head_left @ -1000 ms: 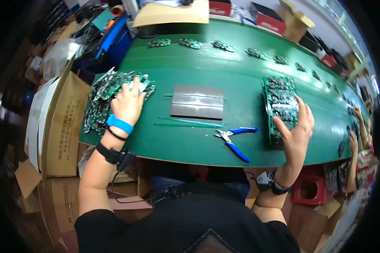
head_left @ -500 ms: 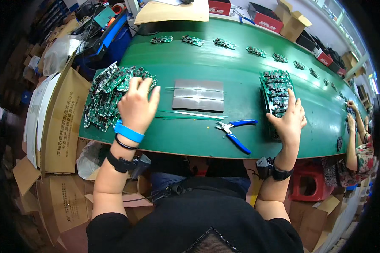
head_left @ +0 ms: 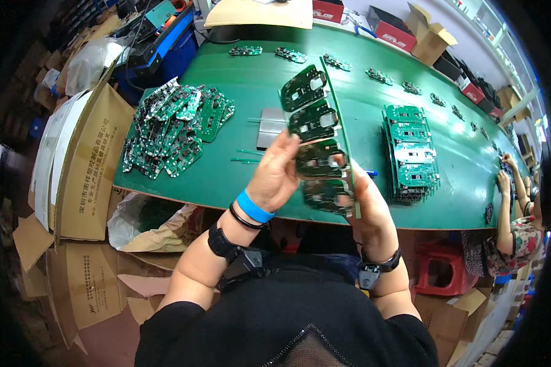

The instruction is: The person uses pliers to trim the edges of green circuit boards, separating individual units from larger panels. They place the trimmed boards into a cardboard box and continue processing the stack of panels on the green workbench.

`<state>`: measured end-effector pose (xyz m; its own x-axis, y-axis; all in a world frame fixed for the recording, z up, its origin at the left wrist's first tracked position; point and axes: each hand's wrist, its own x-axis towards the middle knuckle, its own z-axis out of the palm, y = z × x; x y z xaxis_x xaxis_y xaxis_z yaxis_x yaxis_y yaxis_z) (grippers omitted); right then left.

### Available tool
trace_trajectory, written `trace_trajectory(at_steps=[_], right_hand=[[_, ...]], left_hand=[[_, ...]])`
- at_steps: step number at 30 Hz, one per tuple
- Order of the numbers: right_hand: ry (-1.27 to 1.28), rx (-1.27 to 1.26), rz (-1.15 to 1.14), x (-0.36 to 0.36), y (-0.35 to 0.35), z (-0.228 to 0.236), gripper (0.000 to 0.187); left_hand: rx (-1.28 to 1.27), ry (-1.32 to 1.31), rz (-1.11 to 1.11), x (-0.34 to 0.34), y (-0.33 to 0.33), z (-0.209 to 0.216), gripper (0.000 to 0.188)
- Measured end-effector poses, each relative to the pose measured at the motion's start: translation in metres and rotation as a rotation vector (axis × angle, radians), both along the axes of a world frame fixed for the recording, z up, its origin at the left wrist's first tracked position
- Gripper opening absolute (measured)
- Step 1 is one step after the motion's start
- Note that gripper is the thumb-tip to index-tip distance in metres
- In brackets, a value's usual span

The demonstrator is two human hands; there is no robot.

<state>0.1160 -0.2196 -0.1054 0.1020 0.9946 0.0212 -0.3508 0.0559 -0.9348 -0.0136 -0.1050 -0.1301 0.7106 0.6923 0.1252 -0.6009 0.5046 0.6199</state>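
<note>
A green circuit board panel [head_left: 318, 156], made of several joined boards with a long edge strip, is held up tilted in front of me. My left hand [head_left: 277, 168] has its fingers on the panel's left edge, and my right hand [head_left: 373, 211] grips its lower right side. Behind the panel is a grey slotted block [head_left: 269, 125], mostly covered from sight. Only a blue handle tip of the cutters [head_left: 371, 173] shows beside my right hand. Thin green strips [head_left: 246, 161] lie left of the block.
A heap of separate circuit boards [head_left: 171, 128] is at the left and a stack of panels [head_left: 410, 153] at the right. Several boards [head_left: 291, 55] form a row along the far side. A co-worker's hands [head_left: 505, 174] work at far right. Cardboard boxes [head_left: 92, 165] stand left.
Both hands have come together at the middle, the right one bringing a panel from the stack. My left hand has left the heap and now touches the panel.
</note>
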Motion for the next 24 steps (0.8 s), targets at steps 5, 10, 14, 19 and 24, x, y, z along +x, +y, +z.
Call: trace_trajectory(at_steps=[5, 10, 14, 19, 24], right_hand=[[-1.501, 0.100, -0.302, 0.024, -0.008, -0.005, 0.095], [-1.609, -0.063, -0.277, 0.032, -0.033, -0.044, 0.079], [-1.475, -0.003, -0.405, 0.022, -0.031, -0.046, 0.053], [-0.713, -0.022, -0.314, 0.013, -0.013, -0.022, 0.048], [-1.310, 0.234, -0.400, -0.013, 0.016, -0.005, 0.057]], left_hand=[[-0.065, 0.199, 0.218, -0.054, 0.014, -0.004, 0.028], [-0.235, 0.217, 0.285, -0.091, 0.022, -0.015, 0.033], [-0.303, 0.218, 0.180, -0.102, 0.020, -0.023, 0.050], [-0.306, 0.230, 0.026, -0.090, 0.014, -0.026, 0.050], [-0.149, 0.111, 0.003, -0.089, -0.002, -0.018, 0.040]])
